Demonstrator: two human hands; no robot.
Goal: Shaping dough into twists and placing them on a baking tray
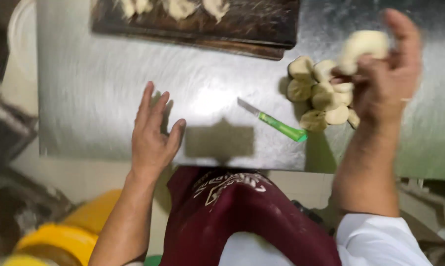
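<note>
My right hand (387,74) is raised over the right side of a steel table (99,88) and grips a pale lump of dough (363,47). Just below it lies a pile of several dough pieces (321,91). My left hand (153,133) hovers open, fingers spread, over the table's near left part and holds nothing. A knife with a green handle (276,123) lies between the hands, its blade pointing up-left.
A dark wooden board (252,24) with several dough pieces on it sits at the table's far edge. A maroon apron (242,216) hangs below the table's near edge. Yellow containers (59,236) stand at the lower left.
</note>
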